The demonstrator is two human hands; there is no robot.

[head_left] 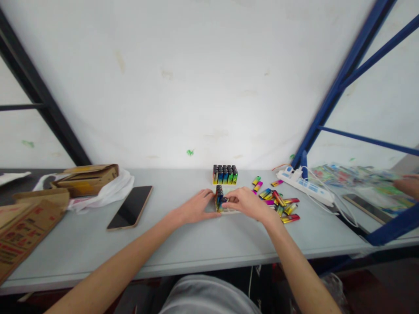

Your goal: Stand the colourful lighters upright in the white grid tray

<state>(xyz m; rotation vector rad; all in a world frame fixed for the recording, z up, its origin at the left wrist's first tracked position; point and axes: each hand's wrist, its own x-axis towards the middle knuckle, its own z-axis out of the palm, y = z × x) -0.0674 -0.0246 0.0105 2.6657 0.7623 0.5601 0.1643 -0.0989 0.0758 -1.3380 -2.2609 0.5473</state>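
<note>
A small tray (pixel 231 212) lies on the grey table, with a row of upright shiny lighters (pixel 219 198) along its left side. My left hand (pixel 197 206) rests at the tray's left edge, thumb and fingers apart around the corner. My right hand (pixel 244 203) is over the tray, fingertips pinched on a dark-topped lighter (pixel 224 200) beside the row. Behind the tray stands a full block of upright lighters (pixel 225 175) with black tops. Loose coloured lighters (pixel 279 198) lie in a pile to the right of my right hand.
A phone (pixel 130 208) lies at the left, near a white plastic bag (pixel 109 189) and open cardboard boxes (pixel 88 179). A white power strip (pixel 306 186) with cables is at the right, by a blue metal frame (pixel 330 98). Another person's hand (pixel 407 186) shows at the far right.
</note>
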